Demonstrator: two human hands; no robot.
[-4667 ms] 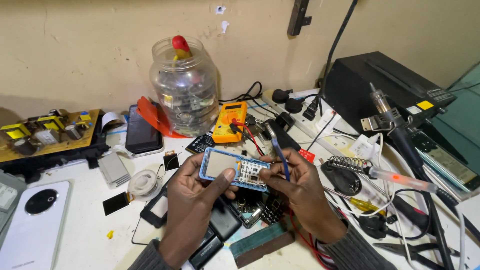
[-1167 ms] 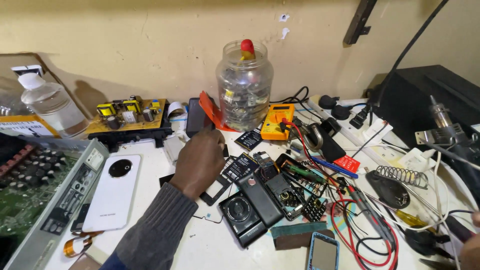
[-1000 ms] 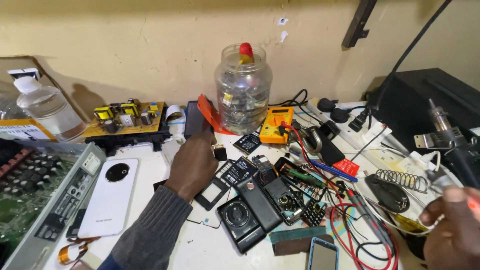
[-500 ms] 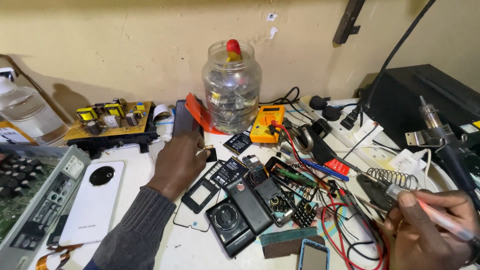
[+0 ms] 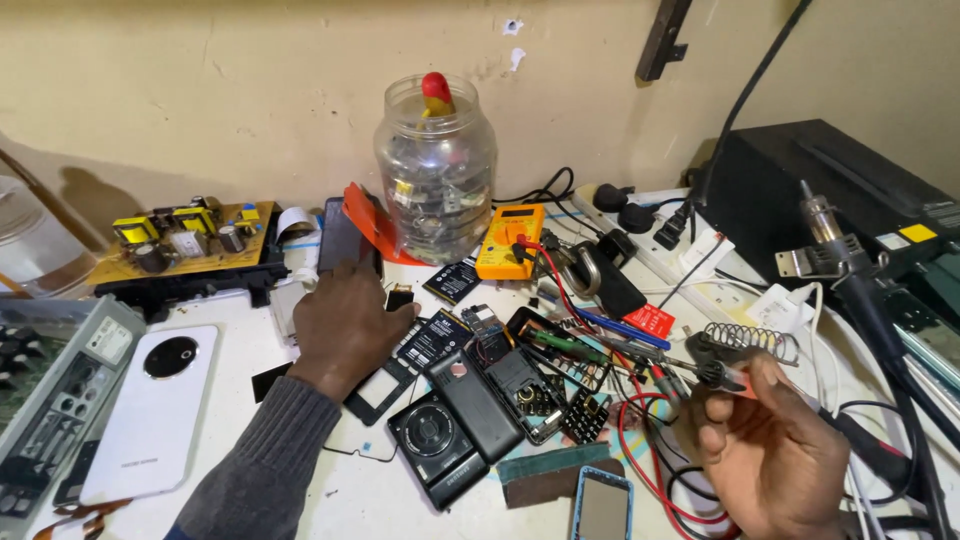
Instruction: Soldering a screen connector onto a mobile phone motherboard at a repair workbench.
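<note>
My left hand [image 5: 345, 325] lies palm down on the white bench with its fingers bent, beside a small black part [image 5: 400, 297] and a battery [image 5: 433, 340]. Whatever is under the palm is hidden. My right hand [image 5: 775, 455] is at the lower right, closed around a soldering iron [image 5: 712, 372] whose metal tip points left over the red wires [image 5: 640, 430]. A phone with a blue frame [image 5: 602, 505] lies at the bottom edge, between the two hands. In front of my left hand lie a black compact camera [image 5: 437, 460] and an opened black phone [image 5: 478, 405].
A clear jar of parts [image 5: 435, 180] and a yellow multimeter [image 5: 510, 240] stand at the back. A circuit board [image 5: 185, 235] and a white phone [image 5: 150, 410] are on the left. At the right are a black box [image 5: 830, 190], a coil stand [image 5: 750, 340] and a power strip [image 5: 650, 235].
My right hand has come up from the lower right corner holding the soldering iron. My left hand stays on the bench near the small black part. The view has shifted a little to the left.
</note>
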